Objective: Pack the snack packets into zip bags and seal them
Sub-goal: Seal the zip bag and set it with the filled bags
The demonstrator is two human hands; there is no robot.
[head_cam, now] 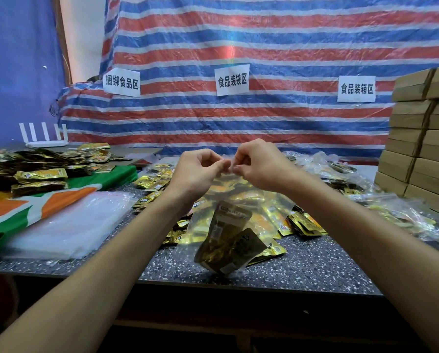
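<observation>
Far left: loose snack packets [40, 174] lie heaped on a green and orange cloth. Just in front of them a stack of empty clear bags [68, 225] lies flat on the speckled table [302, 271].

Centre: the left hand [198, 171] is raised above the table, fingers curled, thumb and forefinger pinching the top edge of a clear zip bag [228, 205]. The bag hangs free below the hands, clear of the table. Two dark gold packets [228, 238] sit tilted in its bottom. The right hand [259, 164] pinches the same top edge, its fingertips almost touching those of the left.

Right: filled clear bags [340, 169] are piled on the table, with stacked cardboard boxes [422, 138] beyond.

Assessment: the step in hand appears to be sealing, loading of this bag being done. Whether the zip strip is closed at any point cannot be told. The next move calls for firm pinch pressure run along the strip out to both corners, with the two lips kept aligned.
</observation>
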